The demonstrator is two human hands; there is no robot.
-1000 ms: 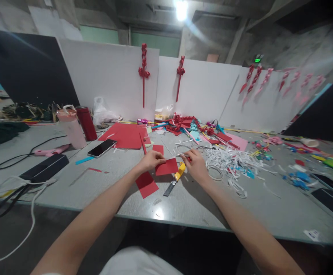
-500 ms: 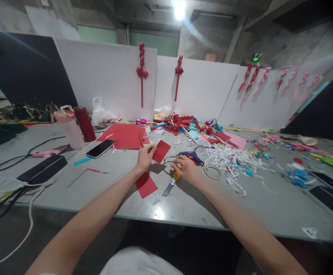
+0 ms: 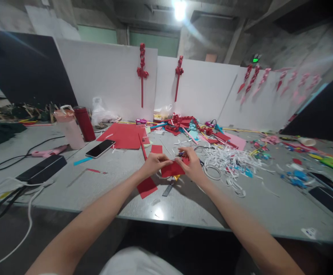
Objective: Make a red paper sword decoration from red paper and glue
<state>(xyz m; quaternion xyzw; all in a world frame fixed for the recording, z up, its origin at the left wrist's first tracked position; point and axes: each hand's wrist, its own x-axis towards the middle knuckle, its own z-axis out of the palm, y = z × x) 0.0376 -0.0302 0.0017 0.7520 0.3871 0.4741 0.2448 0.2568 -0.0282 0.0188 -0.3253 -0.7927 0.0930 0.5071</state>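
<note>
A small red paper piece [image 3: 172, 169] is pinched at its top edge between both hands. My left hand [image 3: 154, 163] grips its left side, fingers closed. On the right side my right hand [image 3: 191, 165] has thumb and fingers closed on the same paper. Below it lies a yellow-handled cutter [image 3: 169, 188], its handle mostly hidden by the paper. Another red rectangle [image 3: 147, 188] rests on the table under my left wrist, and a further red piece [image 3: 156, 149] lies just beyond my left hand.
A phone [image 3: 101, 148], a pink bottle [image 3: 70, 131] and a red flask [image 3: 84, 124] stand or lie at the left. White paper shreds [image 3: 226, 158] and a tape ring [image 3: 212, 172] are on the right. Red sheets [image 3: 123, 135] lie farther back.
My left hand has moved right and slightly down with the red paper. My right hand has come off the cutter area and now holds the paper's other side.
</note>
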